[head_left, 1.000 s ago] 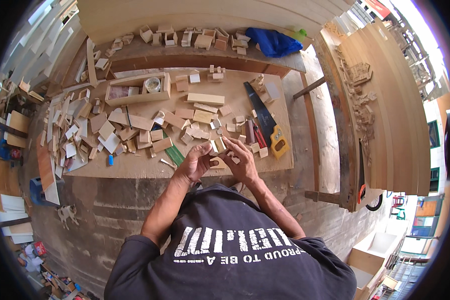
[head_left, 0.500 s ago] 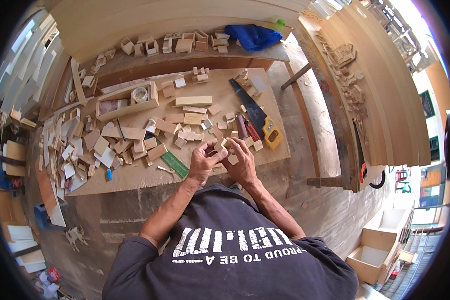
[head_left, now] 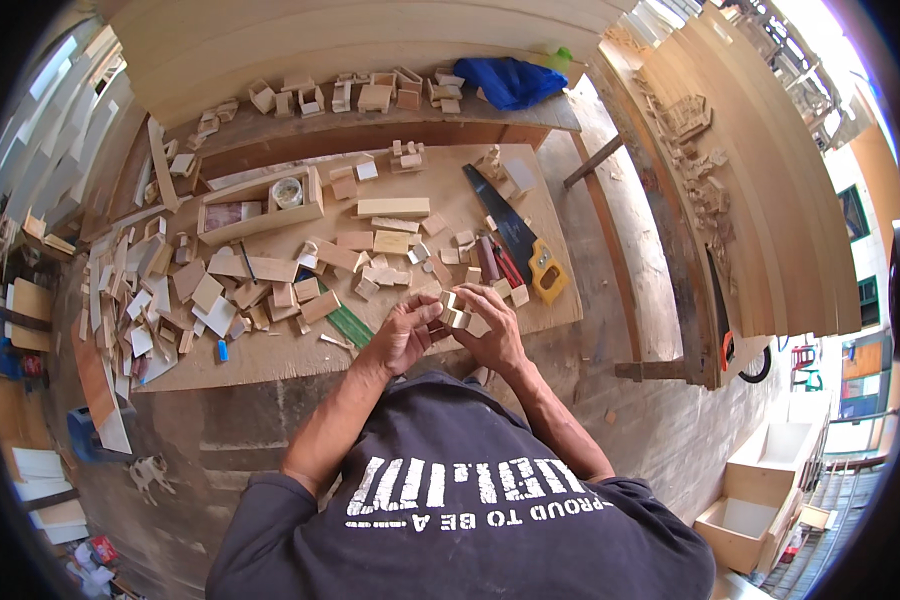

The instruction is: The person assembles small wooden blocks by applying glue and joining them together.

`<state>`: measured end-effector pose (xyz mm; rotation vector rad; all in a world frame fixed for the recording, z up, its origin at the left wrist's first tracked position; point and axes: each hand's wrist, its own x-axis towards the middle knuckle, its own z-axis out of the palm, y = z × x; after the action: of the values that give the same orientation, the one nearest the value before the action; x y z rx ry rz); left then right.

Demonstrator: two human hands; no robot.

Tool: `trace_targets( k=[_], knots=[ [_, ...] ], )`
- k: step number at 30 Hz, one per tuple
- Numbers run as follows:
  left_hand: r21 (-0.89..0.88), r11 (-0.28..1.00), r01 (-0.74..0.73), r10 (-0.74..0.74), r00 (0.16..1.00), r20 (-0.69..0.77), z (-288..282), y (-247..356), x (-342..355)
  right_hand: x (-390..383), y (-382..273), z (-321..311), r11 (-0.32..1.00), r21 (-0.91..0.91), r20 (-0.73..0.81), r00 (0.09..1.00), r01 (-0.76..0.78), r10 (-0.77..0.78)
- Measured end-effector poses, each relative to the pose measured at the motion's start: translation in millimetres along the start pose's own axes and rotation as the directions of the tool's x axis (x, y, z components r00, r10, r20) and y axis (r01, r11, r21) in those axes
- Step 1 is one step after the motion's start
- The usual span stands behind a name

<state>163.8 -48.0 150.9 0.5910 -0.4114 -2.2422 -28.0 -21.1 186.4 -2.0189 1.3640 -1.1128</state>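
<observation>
Over the near edge of the board, my right hand grips a small notched wooden block between thumb and fingers. My left hand is closed right beside it, fingertips pinched close to the block's left side. Whatever sits in that pinch, if anything, is too small to make out. Just beyond my hands lie small light wood offcuts. A handsaw with a yellow handle rests to the right, next to red-handled pliers or a similar tool.
A heap of wood scraps covers the board's left side. Behind it stands a wooden box holding a round container. Small wooden models and a blue plastic bag sit on the rear bench. A green strip lies near my left hand.
My hands have lowered slightly toward me and moved a little apart. The notched block now shows more fully, turned in my right fingers.
</observation>
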Motion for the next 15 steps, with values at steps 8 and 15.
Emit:
trace_targets(
  k=[8, 15],
  knots=[
    [-0.099, 0.993, -0.069, 0.076, 0.995, 0.069, -8.4, -11.3, -4.3, 6.3, -7.1, -4.9, 0.997, 0.044, 0.076, 0.994, 0.070, -0.073],
    [-0.147, 0.986, -0.083, 0.102, 0.987, 0.122, -13.7, -20.5, -1.5, 3.3, -5.4, -3.9, 0.996, 0.070, 0.117, 0.991, 0.057, -0.065]
  ],
)
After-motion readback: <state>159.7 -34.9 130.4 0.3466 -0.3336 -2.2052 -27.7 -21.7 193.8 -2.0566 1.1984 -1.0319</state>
